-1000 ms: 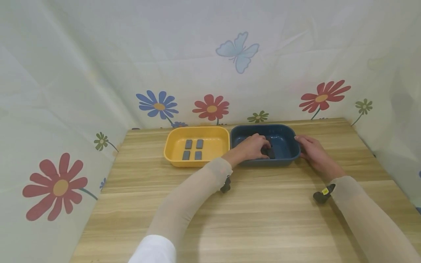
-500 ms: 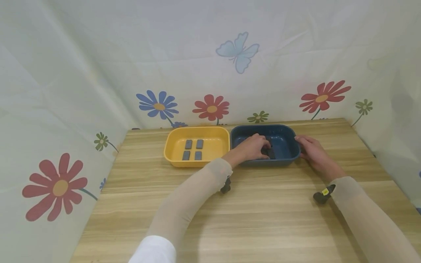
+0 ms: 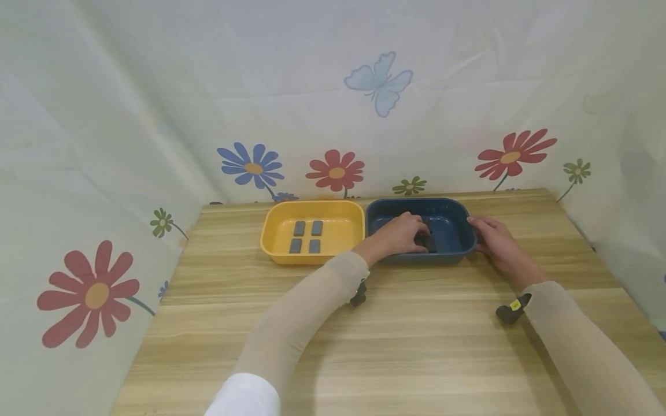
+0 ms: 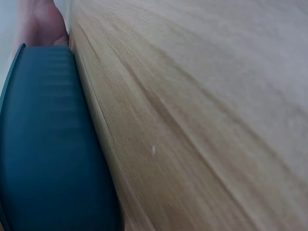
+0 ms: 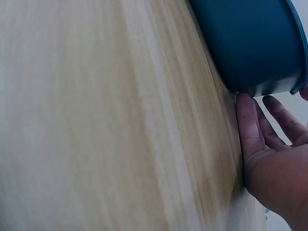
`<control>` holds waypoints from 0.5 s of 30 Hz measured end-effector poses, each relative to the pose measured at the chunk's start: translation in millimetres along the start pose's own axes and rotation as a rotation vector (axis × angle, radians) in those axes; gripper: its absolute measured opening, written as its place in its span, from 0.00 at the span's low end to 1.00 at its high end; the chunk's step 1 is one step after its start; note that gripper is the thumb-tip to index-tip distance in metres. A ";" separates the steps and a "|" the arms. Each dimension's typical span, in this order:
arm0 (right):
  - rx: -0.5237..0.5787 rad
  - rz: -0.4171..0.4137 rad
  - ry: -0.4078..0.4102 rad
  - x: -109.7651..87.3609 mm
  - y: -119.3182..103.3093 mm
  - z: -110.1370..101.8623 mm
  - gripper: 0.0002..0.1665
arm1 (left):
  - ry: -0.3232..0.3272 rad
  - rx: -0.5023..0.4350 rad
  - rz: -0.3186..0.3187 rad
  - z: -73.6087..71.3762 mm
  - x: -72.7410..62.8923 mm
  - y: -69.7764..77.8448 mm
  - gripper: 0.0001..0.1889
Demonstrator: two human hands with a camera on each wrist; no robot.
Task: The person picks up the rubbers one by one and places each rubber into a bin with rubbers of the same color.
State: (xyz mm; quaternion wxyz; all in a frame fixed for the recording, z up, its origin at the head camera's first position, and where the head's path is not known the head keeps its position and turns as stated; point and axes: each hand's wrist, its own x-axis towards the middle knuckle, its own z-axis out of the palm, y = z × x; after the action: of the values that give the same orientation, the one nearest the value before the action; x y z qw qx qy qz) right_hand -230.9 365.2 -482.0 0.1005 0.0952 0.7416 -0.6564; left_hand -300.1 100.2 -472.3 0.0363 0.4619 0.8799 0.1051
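A dark blue tray [image 3: 452, 228] stands on the wooden table, side by side with a yellow tray [image 3: 338, 231]. My left hand [image 3: 398, 234] reaches over the blue tray's near wall, fingers bent down, and pinches a small dark rectangular block [image 3: 429, 245] near the tray floor; the fingers partly hide it. My right hand [image 3: 496, 241] is at the blue tray's right end. In the right wrist view its fairly straight fingers [image 5: 248, 122] touch the outer wall, one fingertip at the rim. Several grey rectangular blocks [image 3: 300, 229] lie in two rows inside the yellow tray.
The wooden table [image 3: 416, 341] extends in front of both trays. A white cloth [image 3: 291, 86] printed with flowers and a butterfly hangs behind and at the sides. Small dark cameras [image 3: 510, 313] are strapped at both wrists.
Both hands stay in nearly the same places over the last second. The whole head view has shifted very slightly; the trays and grey blocks keep their arrangement.
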 end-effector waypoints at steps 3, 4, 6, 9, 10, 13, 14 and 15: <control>0.006 -0.008 0.000 -1.8 -1.5 0.5 0.35 | 0.005 0.001 -0.001 1.9 0.7 -1.1 0.22; 0.010 -0.008 0.001 -2.2 -1.8 0.6 0.35 | 0.006 0.001 -0.002 1.7 0.5 -1.0 0.22; 0.018 -0.009 0.001 -3.1 -2.0 0.9 0.33 | 0.009 0.003 -0.004 1.0 -0.2 -0.1 0.22; 0.051 -0.007 -0.003 -2.9 -1.4 0.7 0.30 | 0.017 0.004 -0.007 -0.7 -2.2 1.8 0.22; 0.068 -0.007 -0.005 -2.7 -1.0 0.5 0.28 | 0.019 0.001 -0.007 -0.8 -2.6 2.1 0.22; 0.114 -0.006 -0.009 -2.1 -0.3 0.5 0.22 | 0.018 -0.007 -0.006 -1.6 -3.6 1.8 0.23; 0.118 -0.007 -0.008 -1.8 -0.3 0.7 0.20 | 0.016 -0.008 -0.006 -1.9 -3.6 1.2 0.23; 0.119 -0.008 -0.008 -1.2 -0.4 0.6 0.20 | 0.017 -0.012 -0.007 -2.5 -3.3 0.5 0.23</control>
State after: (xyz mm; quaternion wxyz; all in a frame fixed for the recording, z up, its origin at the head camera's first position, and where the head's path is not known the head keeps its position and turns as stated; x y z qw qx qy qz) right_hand -229.8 364.5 -481.4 0.0949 0.0952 0.7011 -0.7003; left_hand -298.2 97.4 -469.9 0.0320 0.4575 0.8813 0.1141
